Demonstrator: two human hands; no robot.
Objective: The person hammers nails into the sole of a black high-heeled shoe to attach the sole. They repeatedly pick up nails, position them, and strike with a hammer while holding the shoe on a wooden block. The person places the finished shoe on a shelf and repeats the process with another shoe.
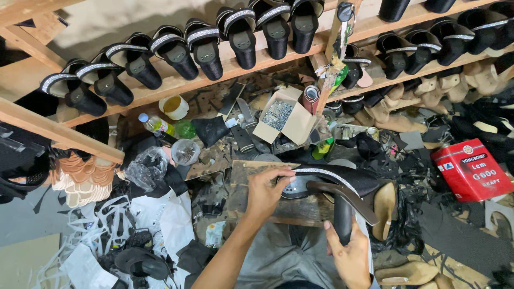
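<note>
— So where does the black heeled sandal point(342, 188) stand at this point?

— Low and right of centre in the frame, lying on its side over a worn wooden board point(251, 176) that serves as the surface. Its glittering strap point(326, 173) is already on the upper, and the heel point(342, 217) is in place, so I judge the shoe nearly built.

— And the hands?

— The left hand point(265, 190) is closed on the toe end, fingers curled over the strap's edge. The right hand point(350, 251) is wrapped around the heel, gripping it from below. Both are clamped on the same sandal.

— What looks unfinished?

— Hard to tell from this angle; the underside shows, and whether the sole is fully fixed I cannot say.

— What surrounds it?

— Just above the board, an open cardboard box of small nails point(284, 118). To the left of that, a small plastic bottle point(155, 124) and a clear cup point(186, 151). At the right edge, a red tin point(471, 168). Tan soles point(404, 273) lie at the lower right.

— And finished pairs?

— Rows of matching black sandals point(176, 51) with the same strap line the wooden shelves point(225, 72) along the top of the frame, suggesting many are already done.
</note>
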